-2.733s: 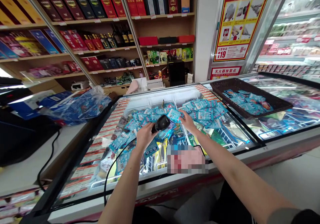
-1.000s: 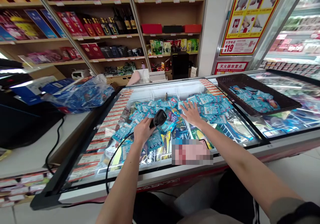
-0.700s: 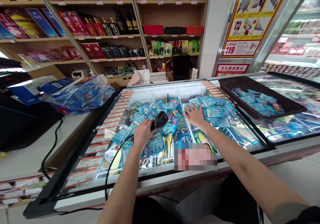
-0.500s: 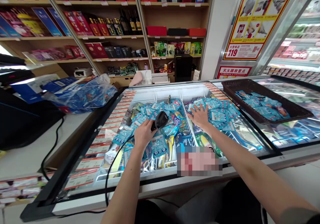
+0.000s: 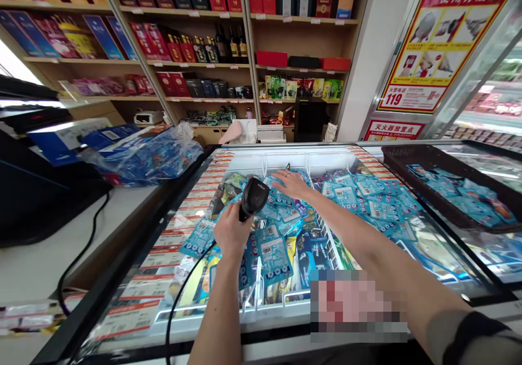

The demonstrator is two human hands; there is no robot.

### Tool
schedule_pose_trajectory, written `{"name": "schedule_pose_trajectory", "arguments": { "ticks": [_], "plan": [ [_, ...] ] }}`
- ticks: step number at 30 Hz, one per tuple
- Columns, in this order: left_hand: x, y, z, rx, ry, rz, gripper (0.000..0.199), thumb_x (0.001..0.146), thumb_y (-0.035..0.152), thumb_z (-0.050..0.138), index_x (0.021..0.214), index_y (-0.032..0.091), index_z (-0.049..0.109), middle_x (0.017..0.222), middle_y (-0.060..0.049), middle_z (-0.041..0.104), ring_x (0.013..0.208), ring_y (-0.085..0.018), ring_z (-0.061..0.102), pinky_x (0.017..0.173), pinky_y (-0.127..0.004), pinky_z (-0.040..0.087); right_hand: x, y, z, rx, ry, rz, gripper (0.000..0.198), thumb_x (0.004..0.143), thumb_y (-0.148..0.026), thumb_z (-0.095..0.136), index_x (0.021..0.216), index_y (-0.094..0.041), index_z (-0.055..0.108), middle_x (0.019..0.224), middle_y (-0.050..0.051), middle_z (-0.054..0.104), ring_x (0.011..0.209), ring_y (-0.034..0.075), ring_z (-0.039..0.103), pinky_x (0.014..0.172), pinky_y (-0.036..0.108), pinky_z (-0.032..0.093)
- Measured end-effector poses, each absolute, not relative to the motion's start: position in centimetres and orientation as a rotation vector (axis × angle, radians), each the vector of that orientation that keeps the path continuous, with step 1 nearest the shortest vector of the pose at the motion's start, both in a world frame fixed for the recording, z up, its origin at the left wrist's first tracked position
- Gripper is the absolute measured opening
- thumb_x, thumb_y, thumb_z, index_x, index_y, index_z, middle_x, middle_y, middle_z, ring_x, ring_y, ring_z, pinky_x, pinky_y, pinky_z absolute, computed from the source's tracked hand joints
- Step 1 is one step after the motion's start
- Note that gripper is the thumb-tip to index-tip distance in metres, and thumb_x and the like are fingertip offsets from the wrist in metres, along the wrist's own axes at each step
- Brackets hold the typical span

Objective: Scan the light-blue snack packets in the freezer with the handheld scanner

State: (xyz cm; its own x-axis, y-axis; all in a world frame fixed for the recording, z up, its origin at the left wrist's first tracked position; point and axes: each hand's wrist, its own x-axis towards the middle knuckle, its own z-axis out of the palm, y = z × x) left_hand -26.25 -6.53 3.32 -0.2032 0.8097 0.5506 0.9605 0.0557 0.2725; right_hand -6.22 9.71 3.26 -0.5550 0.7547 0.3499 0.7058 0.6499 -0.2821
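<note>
Scanner (image 5: pixel 255 193) is clasped in the closed grip of your left hand (image 5: pixel 233 229), above the glass-topped freezer (image 5: pixel 285 152). Your right hand (image 5: pixel 294 184) lies beyond it, grip open, fingers extended over blue packets (image 5: pixel 274 253) strewn across the freezer; whether it touches one, I cannot tell. More lie in the dark tray (image 5: pixel 397 164) to your right.

Left of the right hand (image 5: pixel 292 184), the scanner (image 5: pixel 255 195) blocks passage.
</note>
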Motion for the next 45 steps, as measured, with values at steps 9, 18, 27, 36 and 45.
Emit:
{"name": "schedule_pose_trajectory", "arguments": {
  "ticks": [9, 18, 27, 36, 45],
  "plan": [
    [-26.6, -6.3, 3.0, -1.828, -2.076, -0.856, 0.036, 0.08, 0.044, 0.051, 0.108, 0.023, 0.056, 0.099, -0.006, 0.063, 0.092, -0.024, 0.058, 0.062, -0.03, 0.037, -9.5, 11.0, 1.4, -1.019, -2.582, 0.291, 0.055, 0.082, -0.064, 0.042, 0.128, -0.035, 0.05, 0.137, 0.001, 0.047, 0.126, 0.029, 0.04, 0.104, 0.052, 0.029],
    [-25.5, -6.7, 3.3, -1.923, -1.972, -0.811, 0.036, 0.082, 0.041, 0.049, 0.112, 0.023, 0.054, 0.101, -0.006, 0.063, 0.097, -0.023, 0.057, 0.066, -0.029, 0.038, -5.3, 2.2, 0.3, -1.3, -2.393, 0.202, 0.064, 0.078, -0.072, 0.039, 0.13, -0.036, 0.046, 0.14, 0.004, 0.042, 0.13, 0.035, 0.03, 0.104, 0.065, 0.016],
    [-24.1, -6.7, 3.0, -2.125, -1.826, -0.645, 0.037, 0.08, 0.041, 0.051, 0.111, 0.023, 0.056, 0.102, -0.005, 0.064, 0.093, -0.022, 0.058, 0.059, -0.028, 0.034, 1.3, 0.4, 2.8, -1.22, -2.166, 0.466, 0.062, 0.092, -0.057, 0.012, 0.134, -0.025, 0.043, 0.139, 0.004, 0.045, 0.13, 0.021, 0.036, 0.107, 0.041, 0.027],
    [-20.9, -6.1, 5.3, -2.199, -1.765, -0.557, 0.036, 0.08, 0.042, 0.051, 0.11, 0.023, 0.056, 0.108, -0.005, 0.063, 0.091, -0.022, 0.06, 0.059, -0.028, 0.035, 7.0, -0.4, 2.3, -1.274, -2.522, 0.309, 0.063, 0.077, -0.052, 0.059, 0.133, -0.026, 0.045, 0.129, 0.006, 0.054, 0.116, 0.026, 0.047, 0.097, 0.036, 0.034],
    [-18.0, -5.9, 6.0, -2.21, -1.742, -0.601, 0.038, 0.081, 0.044, 0.05, 0.111, 0.022, 0.056, 0.101, -0.006, 0.063, 0.09, -0.02, 0.06, 0.058, -0.026, 0.035, 8.1, 0.4, 2.3, -1.609, -1.986, 0.243, 0.045, 0.064, -0.052, 0.07, 0.094, -0.018, 0.064, 0.088, 0.005, 0.063, 0.082, 0.019, 0.056, 0.07, 0.028, 0.04]
  ]
}}
